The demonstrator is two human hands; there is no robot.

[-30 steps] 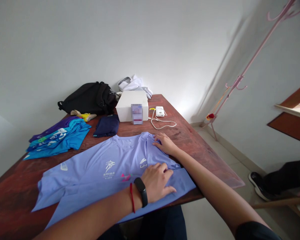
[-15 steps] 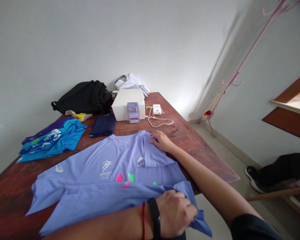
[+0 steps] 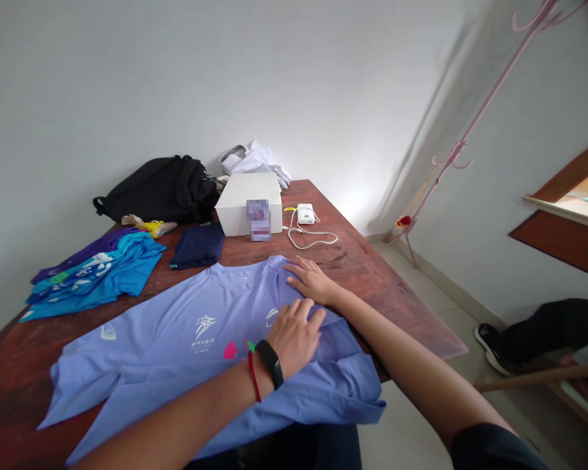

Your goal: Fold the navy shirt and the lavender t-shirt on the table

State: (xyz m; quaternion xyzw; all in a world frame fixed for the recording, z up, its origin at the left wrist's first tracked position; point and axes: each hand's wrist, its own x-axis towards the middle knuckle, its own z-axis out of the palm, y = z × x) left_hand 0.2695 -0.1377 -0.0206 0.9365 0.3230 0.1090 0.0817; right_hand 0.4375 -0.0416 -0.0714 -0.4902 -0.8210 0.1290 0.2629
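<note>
A light purple T-shirt (image 3: 176,339) lies spread face up on the dark red wooden table (image 3: 367,274), its right side folded inward. My left hand (image 3: 294,336), with a black band and a red string at the wrist, rests flat on the folded part near the chest logo, fingers apart. My right hand (image 3: 311,281) lies flat on the shirt's right shoulder area by the collar. Neither hand grips the cloth. The shirt's hem hangs over the near table edge.
At the left sits a pile of blue and purple shirts (image 3: 93,271), with a folded navy cloth (image 3: 198,245) beside it. Behind are a black backpack (image 3: 161,189), a white box (image 3: 247,202), white cloth and a charger with cable (image 3: 306,219). Another person's shoe (image 3: 492,343) shows at right.
My left hand let go of the shirt's lower right edge and moved up onto the folded side, now lying flat. My right hand stayed at the shoulder.
</note>
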